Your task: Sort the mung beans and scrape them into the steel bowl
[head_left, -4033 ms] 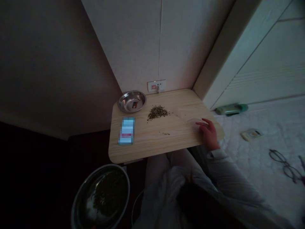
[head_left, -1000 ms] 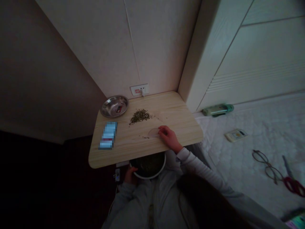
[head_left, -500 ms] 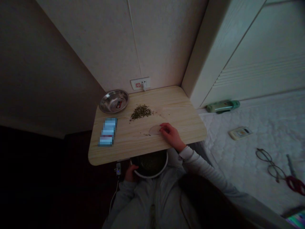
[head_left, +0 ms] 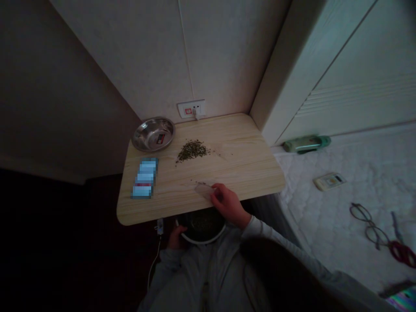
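My right hand (head_left: 229,204) pinches a thin, translucent plastic piece (head_left: 203,189) over the near edge of the small wooden table (head_left: 250,151). A few dark grains (head_left: 200,183) lie beside the far side of that piece. Farther back is a heap of small greenish-brown grains (head_left: 192,150), with some scattered to its right. Below the table's front edge, my left hand (head_left: 177,237) grips the rim of a dark-bottomed bowl (head_left: 203,240) with a white edge. The table hides the bowl's far part, and its contents are too dark to make out.
A shiny metal bowl (head_left: 153,134) stands at the table's back left, a phone (head_left: 144,178) in front of it. A charger hangs on a white cable (head_left: 158,251). On the bed lie a green bottle (head_left: 306,144), a pale device (head_left: 329,181), glasses (head_left: 370,225) and red-handled scissors (head_left: 402,253).
My right hand has drawn the plastic piece toward the table's front edge and slightly left. My left hand still holds the bowl. The view has shifted slightly.
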{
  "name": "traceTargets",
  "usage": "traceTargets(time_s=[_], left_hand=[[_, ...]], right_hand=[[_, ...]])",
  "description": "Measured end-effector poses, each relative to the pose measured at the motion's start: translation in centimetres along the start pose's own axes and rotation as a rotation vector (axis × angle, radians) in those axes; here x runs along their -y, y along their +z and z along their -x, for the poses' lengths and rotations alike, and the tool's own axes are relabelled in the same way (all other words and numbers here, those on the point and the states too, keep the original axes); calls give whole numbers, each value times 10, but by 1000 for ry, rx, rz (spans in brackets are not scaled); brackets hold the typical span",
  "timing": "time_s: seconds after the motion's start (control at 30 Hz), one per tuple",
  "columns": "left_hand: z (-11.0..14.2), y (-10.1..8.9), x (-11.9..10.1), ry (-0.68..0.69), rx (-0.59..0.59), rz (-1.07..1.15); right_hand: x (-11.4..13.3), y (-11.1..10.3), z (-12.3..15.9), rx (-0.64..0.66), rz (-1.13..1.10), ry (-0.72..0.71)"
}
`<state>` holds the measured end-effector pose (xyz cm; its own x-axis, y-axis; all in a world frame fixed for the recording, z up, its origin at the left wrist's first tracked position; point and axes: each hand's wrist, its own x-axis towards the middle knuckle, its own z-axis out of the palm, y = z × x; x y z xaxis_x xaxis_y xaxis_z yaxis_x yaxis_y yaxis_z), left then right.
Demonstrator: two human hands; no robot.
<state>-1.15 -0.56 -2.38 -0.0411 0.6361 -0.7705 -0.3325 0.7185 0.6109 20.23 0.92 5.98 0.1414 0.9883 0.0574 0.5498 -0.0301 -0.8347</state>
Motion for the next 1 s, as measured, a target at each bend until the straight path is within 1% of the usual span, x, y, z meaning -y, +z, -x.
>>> traceTargets(time_s=[0.13, 0.33, 0.43, 0.63, 0.73, 0.87, 1.0], left_hand=[[1, 2, -2, -67, 40, 29], [4, 8, -1, -100, 20, 42], [7, 10, 0, -79, 45, 56], [4, 9, 3, -24, -7, 13], [0, 7, 7, -11, 7, -10], [2, 5, 8, 7, 55, -29], [7, 6, 5, 36, 77, -9]], right_hand=[[-5, -3, 1, -51, 149, -18], [-10, -8, 6, -93, 178, -11], [-13, -12, 9, -114, 174, 0], [-20, -25, 8, -154, 194, 68], [-24, -32, 0, -187, 200, 64], [-31, -39, -21, -196, 204, 48], [-35, -40, -45, -223, 111, 31]])
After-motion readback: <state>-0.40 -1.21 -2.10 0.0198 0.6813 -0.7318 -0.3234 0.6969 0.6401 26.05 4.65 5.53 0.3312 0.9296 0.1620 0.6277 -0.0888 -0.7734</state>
